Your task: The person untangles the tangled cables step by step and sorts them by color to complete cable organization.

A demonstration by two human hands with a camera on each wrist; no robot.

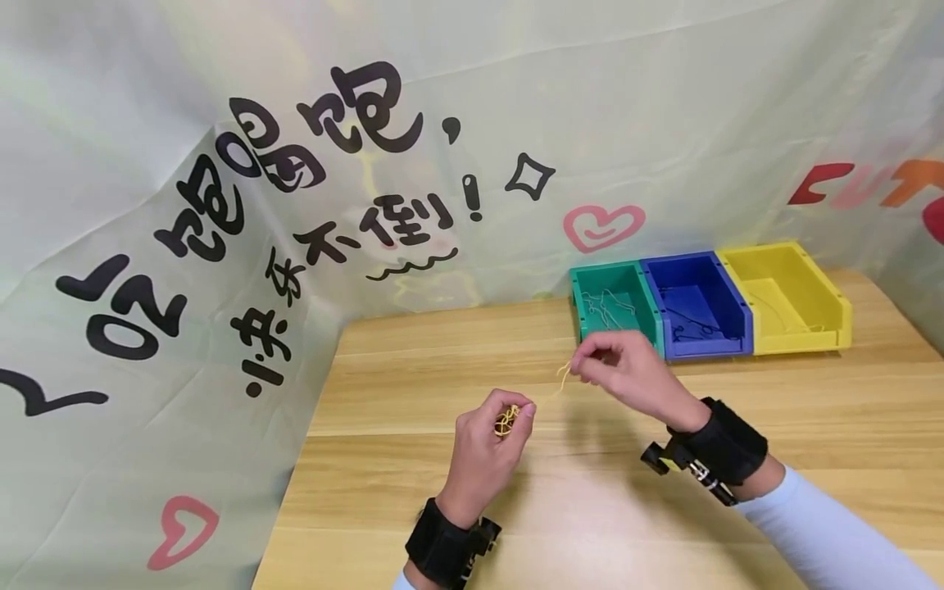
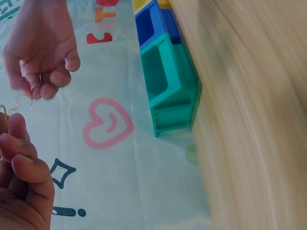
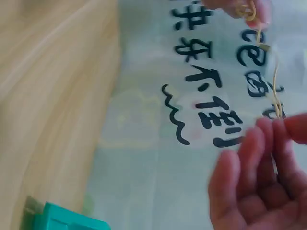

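My left hand (image 1: 483,459) holds a small tangle of thin yellow string (image 1: 506,421) between curled fingers and thumb, above the table. Up and to the right, my right hand (image 1: 637,373) pinches a yellow strand (image 1: 565,378) at its fingertips. That strand runs across the gap between the two hands, and a short loose end sticks out by the right fingertips. In the right wrist view the strand (image 3: 275,79) hangs slightly slack between the hands. Part of the tangle is hidden inside the left hand.
At the back right of the wooden table (image 1: 383,459) stand three joined bins: green (image 1: 652,305), blue (image 1: 708,347) and yellow (image 1: 841,315). Thin strands lie in each one. A printed cloth (image 1: 472,65) hangs behind and to the left of the table.
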